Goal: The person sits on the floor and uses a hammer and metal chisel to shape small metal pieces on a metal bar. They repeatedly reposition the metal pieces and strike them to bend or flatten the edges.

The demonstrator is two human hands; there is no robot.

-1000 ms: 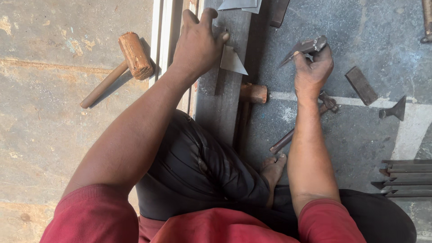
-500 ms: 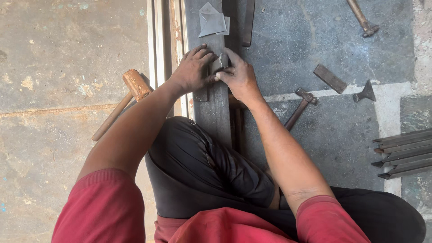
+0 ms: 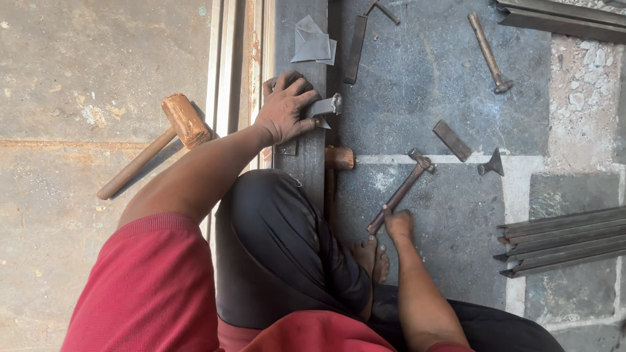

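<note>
The left hand (image 3: 285, 107) pins a small metal piece (image 3: 326, 106) on the steel bar (image 3: 306, 163); the right hand (image 3: 398, 225) seemingly grips the hammer (image 3: 399, 191) handle's end; keep fingers off the strike spot.

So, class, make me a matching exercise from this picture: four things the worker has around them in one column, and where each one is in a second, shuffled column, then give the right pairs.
Things:
1. wooden mallet
2. metal hammer
3. small metal piece
4. stack of angle bars

Places:
A. pinned on the long dark bar under the left hand
B. at the right edge of the floor, apart from both hands
C. handle end under the right hand
D. lying on the concrete left of the left arm, untouched

Pairs: 1-D, 2-C, 3-A, 4-B
</note>
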